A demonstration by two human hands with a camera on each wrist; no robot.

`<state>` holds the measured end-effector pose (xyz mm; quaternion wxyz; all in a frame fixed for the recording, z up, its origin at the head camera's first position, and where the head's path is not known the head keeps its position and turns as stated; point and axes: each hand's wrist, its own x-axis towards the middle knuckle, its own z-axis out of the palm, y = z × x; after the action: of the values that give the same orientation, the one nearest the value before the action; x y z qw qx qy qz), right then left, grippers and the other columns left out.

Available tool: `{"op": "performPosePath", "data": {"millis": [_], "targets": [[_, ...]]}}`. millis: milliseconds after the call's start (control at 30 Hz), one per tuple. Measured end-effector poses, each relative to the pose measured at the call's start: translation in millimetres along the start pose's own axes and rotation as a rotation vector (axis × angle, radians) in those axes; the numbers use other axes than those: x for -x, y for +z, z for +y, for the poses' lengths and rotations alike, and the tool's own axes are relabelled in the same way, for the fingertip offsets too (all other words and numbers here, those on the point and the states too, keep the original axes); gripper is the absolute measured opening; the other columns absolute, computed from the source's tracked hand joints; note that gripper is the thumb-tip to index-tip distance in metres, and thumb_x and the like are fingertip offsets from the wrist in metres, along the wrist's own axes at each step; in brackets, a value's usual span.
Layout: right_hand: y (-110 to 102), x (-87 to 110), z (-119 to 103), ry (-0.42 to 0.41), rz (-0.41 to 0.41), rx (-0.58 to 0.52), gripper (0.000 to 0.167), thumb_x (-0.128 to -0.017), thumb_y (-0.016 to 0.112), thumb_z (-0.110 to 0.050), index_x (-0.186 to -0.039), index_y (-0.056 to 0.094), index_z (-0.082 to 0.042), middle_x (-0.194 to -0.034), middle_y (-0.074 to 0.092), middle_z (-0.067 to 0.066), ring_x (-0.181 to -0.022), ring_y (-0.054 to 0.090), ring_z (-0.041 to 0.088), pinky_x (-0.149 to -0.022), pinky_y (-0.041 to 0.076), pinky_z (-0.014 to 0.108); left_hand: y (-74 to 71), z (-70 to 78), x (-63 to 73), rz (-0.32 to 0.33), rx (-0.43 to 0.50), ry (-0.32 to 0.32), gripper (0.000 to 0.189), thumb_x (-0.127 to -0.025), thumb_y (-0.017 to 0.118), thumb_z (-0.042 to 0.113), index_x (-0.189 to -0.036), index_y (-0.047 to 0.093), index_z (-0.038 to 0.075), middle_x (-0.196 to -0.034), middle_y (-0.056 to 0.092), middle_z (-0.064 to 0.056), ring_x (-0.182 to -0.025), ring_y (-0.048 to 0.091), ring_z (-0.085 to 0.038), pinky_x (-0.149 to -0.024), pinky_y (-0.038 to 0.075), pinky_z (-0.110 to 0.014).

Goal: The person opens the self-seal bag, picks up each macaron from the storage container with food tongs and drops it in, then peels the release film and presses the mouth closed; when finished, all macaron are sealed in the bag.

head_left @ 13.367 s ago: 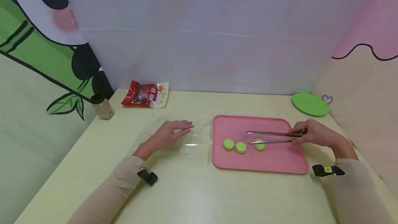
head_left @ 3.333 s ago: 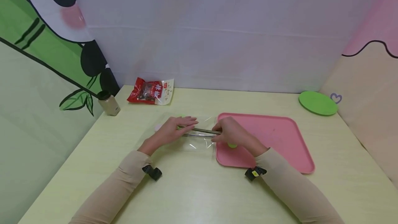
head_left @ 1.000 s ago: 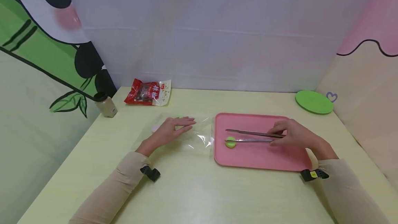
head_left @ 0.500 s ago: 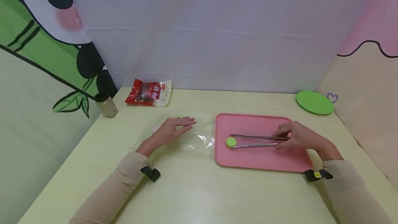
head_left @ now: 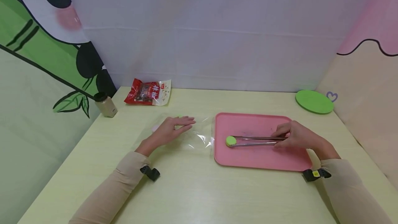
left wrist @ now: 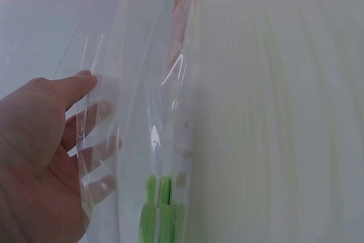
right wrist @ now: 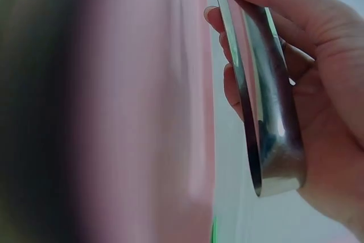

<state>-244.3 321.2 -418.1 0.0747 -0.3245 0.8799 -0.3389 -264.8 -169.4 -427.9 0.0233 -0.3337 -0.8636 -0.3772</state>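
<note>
My right hand [head_left: 293,136] grips metal tongs [head_left: 258,138] between thumb and fingers over the pink tray [head_left: 264,163]. At the left end of the tray, the tong tips close on a light green macaron [head_left: 230,141]. The bent end of the tongs [right wrist: 278,140] lies near my palm in the right wrist view. My left hand [head_left: 171,130] lies with fingers straight at a clear plastic bag [head_left: 200,136]. Through the film, the left wrist view shows its fingers, while green macarons [left wrist: 162,214] with pale filling sit inside the bag.
A red and white snack packet [head_left: 147,92] lies at the table's back left, next to a dark-lidded jar [head_left: 105,105]. At the back right is a round green plate [head_left: 314,101]. A printed cloth [head_left: 217,44] hangs behind the table.
Earlier several macarons lay on the tray; one shows there now. The tongs went to the bag and came back. In the last second their tips narrowed onto that macaron; the left hand stayed put.
</note>
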Motion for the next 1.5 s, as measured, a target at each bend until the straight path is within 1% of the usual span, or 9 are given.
{"op": "performPosePath", "data": {"millis": [200,367,567,733,900,1033,1100,1333,1500], "targets": [[0.2,0.5,-2.5,-0.014,0.01,-0.001,0.031,-0.075,0.09,-0.021,-0.102,0.081,-0.011,-0.089,0.07,-0.004,-0.077,0.059,0.012,-0.065,0.052,0.026,-0.2,2.0,0.6,0.0,0.003,0.008,0.03,-0.099,0.065,0.014,-0.127,0.07,0.007,-0.134,0.063,-0.007,-0.133,0.052,-0.028,-0.115,0.031,-0.053],[-1.1,-0.5,-8.4,-0.024,0.05,0.005,0.03,-0.075,0.091,-0.02,-0.101,0.081,-0.011,-0.084,0.068,-0.005,-0.074,0.058,0.013,-0.063,0.049,0.027,-0.6,3.0,0.9,-0.004,0.007,0.01,0.03,-0.099,0.065,0.014,-0.127,0.069,0.006,-0.135,0.062,-0.008,-0.133,0.052,-0.028,-0.115,0.03,-0.053],[0.2,-8.4,-17.4,-0.066,0.084,0.019,0.027,-0.077,0.089,-0.017,-0.101,0.081,-0.01,-0.084,0.069,-0.006,-0.073,0.059,0.011,-0.061,0.048,0.027,-1.2,3.5,0.5,-0.015,-0.003,-0.002,0.031,-0.099,0.065,0.016,-0.129,0.069,0.006,-0.136,0.062,-0.008,-0.134,0.05,-0.027,-0.115,0.031,-0.052],[5.7,-25.2,-29.2,-0.098,0.08,0.056,0.027,-0.08,0.087,-0.02,-0.104,0.08,-0.01,-0.084,0.067,-0.008,-0.074,0.058,0.01,-0.06,0.046,0.028,-0.1,4.4,-0.4,-0.021,-0.009,-0.029,0.031,-0.099,0.065,0.017,-0.129,0.069,0.01,-0.137,0.061,-0.005,-0.135,0.05,-0.025,-0.115,0.032,-0.049],[16.6,-45.0,-45.1,-0.091,0.049,0.114,0.029,-0.081,0.086,-0.025,-0.105,0.08,-0.012,-0.088,0.067,-0.005,-0.076,0.058,0.009,-0.064,0.046,0.027,0.4,3.9,-1.8,-0.028,-0.001,-0.037,0.031,-0.1,0.063,0.021,-0.129,0.069,0.011,-0.137,0.061,-0.005,-0.135,0.049,-0.025,-0.115,0.033,-0.047],[28.7,-60.4,-57.3,-0.074,0.002,0.095,0.029,-0.083,0.084,-0.024,-0.108,0.079,-0.009,-0.09,0.068,-0.002,-0.077,0.057,0.012,-0.066,0.048,0.027,0.5,3.1,-2.3,-0.026,0.004,-0.035,0.031,-0.101,0.063,0.02,-0.129,0.069,0.009,-0.137,0.061,-0.005,-0.135,0.049,-0.026,-0.114,0.035,-0.047],[34.6,-67.7,-63.6,-0.063,-0.013,0.096,0.029,-0.083,0.084,-0.023,-0.108,0.079,-0.008,-0.09,0.066,-0.004,-0.077,0.056,0.013,-0.066,0.049,0.027,0.2,2.8,-1.9,-0.024,-0.001,-0.031,0.032,-0.101,0.063,0.02,-0.13,0.069,0.009,-0.137,0.061,-0.005,-0.135,0.049,-0.026,-0.113,0.035,-0.048],[46.2,-88.1,-86.6,-0.02,-0.039,0.093,0.029,-0.084,0.083,-0.021,-0.109,0.078,-0.007,-0.091,0.066,-0.005,-0.079,0.059,0.012,-0.067,0.053,0.027,-0.9,2.6,-0.7,-0.016,-0.011,-0.029,0.032,-0.1,0.064,0.021,-0.129,0.069,0.011,-0.136,0.062,-0.005,-0.135,0.05,-0.026,-0.114,0.033,-0.051],[54.5,-101.2,-102.0,-0.003,-0.052,0.088,0.027,-0.085,0.082,-0.02,-0.108,0.078,-0.006,-0.087,0.065,-0.005,-0.076,0.058,0.013,-0.064,0.053,0.027,-1.1,0.4,-0.4,-0.016,-0.001,-0.026,0.031,-0.099,0.065,0.018,-0.128,0.07,0.01,-0.136,0.062,-0.005,-0.134,0.051,-0.027,-0.114,0.034,-0.05]]}}
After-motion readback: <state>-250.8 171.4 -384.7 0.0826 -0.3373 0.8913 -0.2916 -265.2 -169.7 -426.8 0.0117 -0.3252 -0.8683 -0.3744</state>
